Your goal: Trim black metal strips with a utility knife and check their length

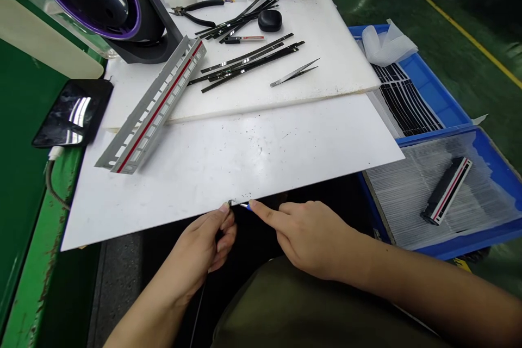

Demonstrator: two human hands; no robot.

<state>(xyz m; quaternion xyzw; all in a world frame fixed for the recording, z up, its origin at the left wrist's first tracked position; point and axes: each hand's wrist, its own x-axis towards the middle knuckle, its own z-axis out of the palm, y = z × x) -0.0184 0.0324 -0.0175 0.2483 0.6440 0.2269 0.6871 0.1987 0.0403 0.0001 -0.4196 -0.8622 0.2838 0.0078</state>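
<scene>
At the front edge of the white board, my left hand [212, 236] is closed, thumb and finger pinching the end of a thin dark strip [230, 203]. A fine line runs down below this hand, seemingly the rest of the strip. My right hand [312, 234] is wrapped round a slim blue tool [248, 206], its index finger stretched along it. The tool's thin metal tip points left and meets or nearly meets the strip at my left thumb. Most of the tool is hidden in the fist, so its exact kind does not show. Dark crumbs [247, 196] lie close by.
Dark strips [248, 65], tweezers [294, 73], pliers [198, 11] and a red-and-black pen [244, 39] lie on white foam [318, 87]. A slotted metal channel [153, 111] rests at left, by a fan [101, 0]. Blue trays [503, 228] stand at right, one holding a striped roll [446, 190].
</scene>
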